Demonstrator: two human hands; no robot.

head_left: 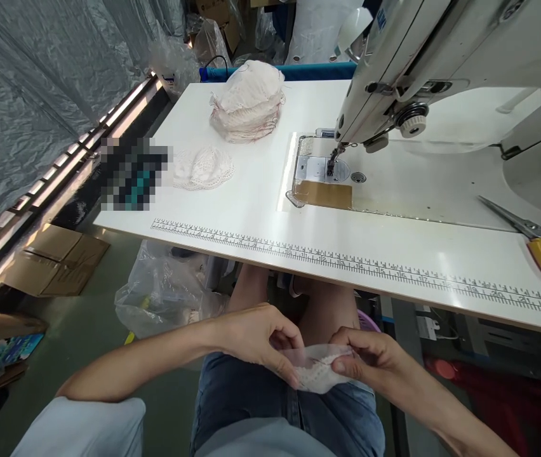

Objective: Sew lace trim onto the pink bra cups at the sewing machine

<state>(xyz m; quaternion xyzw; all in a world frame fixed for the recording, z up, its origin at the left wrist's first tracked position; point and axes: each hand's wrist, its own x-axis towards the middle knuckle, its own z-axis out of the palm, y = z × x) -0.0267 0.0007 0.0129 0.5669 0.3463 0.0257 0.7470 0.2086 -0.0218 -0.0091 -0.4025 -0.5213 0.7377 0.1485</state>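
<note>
Above my lap, a small white piece of lace fabric (320, 374) with a sheer edge is stretched between both hands. My left hand (268, 343) pinches its left side between thumb and fingers. At the right side, my right hand (368, 358) grips it with the thumb on top. On the white sewing table (232, 216) lies a flat white lace piece (204, 168). Behind that rises a stack of white lace pieces (249, 101) with reddish thread along the edges.
A sewing machine (394, 82) stands at the right, its needle above the metal plate. Scissors (537, 231) with red and yellow handles lie at the table's right. A ruler scale runs along the front edge. A cardboard box (56, 260) and a plastic bag (160, 292) sit below left.
</note>
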